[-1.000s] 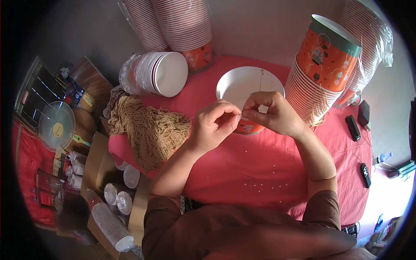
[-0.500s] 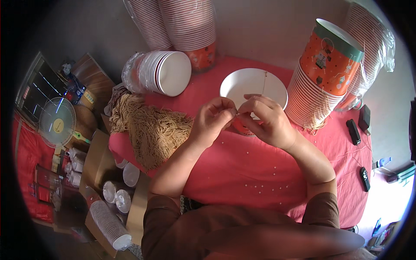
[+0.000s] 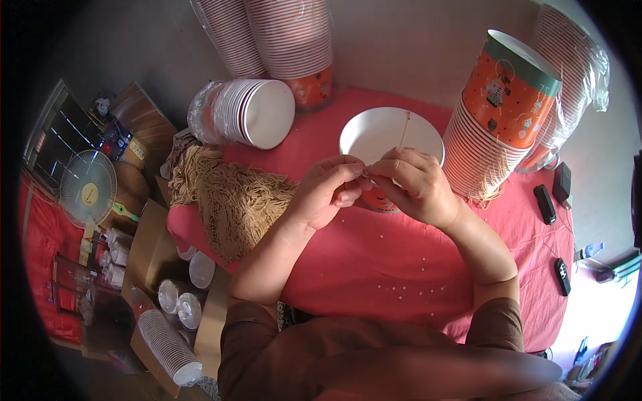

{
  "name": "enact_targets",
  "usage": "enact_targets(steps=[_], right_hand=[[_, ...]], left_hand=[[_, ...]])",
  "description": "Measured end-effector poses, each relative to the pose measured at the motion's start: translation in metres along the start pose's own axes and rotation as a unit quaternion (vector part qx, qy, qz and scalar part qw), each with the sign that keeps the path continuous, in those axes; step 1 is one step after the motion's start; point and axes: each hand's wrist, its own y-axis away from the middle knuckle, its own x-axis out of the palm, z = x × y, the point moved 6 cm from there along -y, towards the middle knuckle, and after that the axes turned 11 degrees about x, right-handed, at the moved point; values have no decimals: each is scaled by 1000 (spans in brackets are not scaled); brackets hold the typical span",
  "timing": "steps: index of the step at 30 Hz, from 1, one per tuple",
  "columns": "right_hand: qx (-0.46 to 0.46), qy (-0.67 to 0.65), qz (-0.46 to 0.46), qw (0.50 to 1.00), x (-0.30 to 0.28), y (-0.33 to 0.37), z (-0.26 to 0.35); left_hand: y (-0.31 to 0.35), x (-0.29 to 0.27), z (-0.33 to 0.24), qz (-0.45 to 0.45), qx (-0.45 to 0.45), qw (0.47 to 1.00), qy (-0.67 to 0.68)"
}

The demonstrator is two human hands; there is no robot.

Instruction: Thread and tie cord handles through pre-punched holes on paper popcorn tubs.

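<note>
My left hand [image 3: 329, 190] and my right hand [image 3: 416, 187] meet fingertip to fingertip over the near rim of a white-lined paper bucket [image 3: 364, 130]. The right fingers pinch a thin tan cord [image 3: 404, 130], whose free end with a small knot or bead lies against the bucket's inside. The left thumb and index finger are pressed together at the same spot; what they hold is too small to make out. Several tiny white beads [image 3: 402, 288] lie scattered on the red tablecloth [image 3: 348, 267] below my hands. A heap of tan cords [image 3: 244, 200] lies beside my left forearm.
At the right stands a stack of orange buckets [image 3: 491, 127] with loose cords hanging on its side. Wrapped bucket stacks [image 3: 287, 40] and a bucket lying on its side [image 3: 269, 113] fill the back left. Remotes [image 3: 563, 276] lie at the right edge; a cardboard box [image 3: 150, 247] stands left.
My left fingers have shifted, with the lower ones opening out beneath the pinch. My right hand has moved slightly down, and the cord now slants across the bucket.
</note>
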Motion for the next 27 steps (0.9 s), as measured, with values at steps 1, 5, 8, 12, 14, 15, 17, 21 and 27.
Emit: enact_targets(steps=[1, 5, 8, 12, 14, 15, 17, 21, 27], right_hand=[[0, 0, 0, 1000, 0, 0, 0], [24, -44, -4, 999, -1, 0, -4], [41, -63, 0, 997, -2, 0, -5], [19, -17, -5, 1000, -3, -2, 0], [16, -9, -7, 1000, -3, -2, 0], [13, 0, -8, 1000, -3, -2, 0], [19, 11, -5, 1000, -4, -1, -2], [41, 29, 17, 999, -5, -1, -5], [26, 50, 38, 998, -2, -2, -7]], left_hand=[[0, 0, 0, 5, 9, 1000, 6], [-1, 2, -1, 3, 51, 999, -17], [1, 3, -3, -5, 71, 996, -57], [2, 4, -5, 5, 107, 990, -94], [3, 7, -8, -4, 123, 983, -139], [3, 7, -9, -5, 123, 983, -139], [3, 9, -10, -10, 125, 977, -172], [5, 13, -16, -9, 134, 947, -293], [4, 9, -15, -31, 140, 936, -322]])
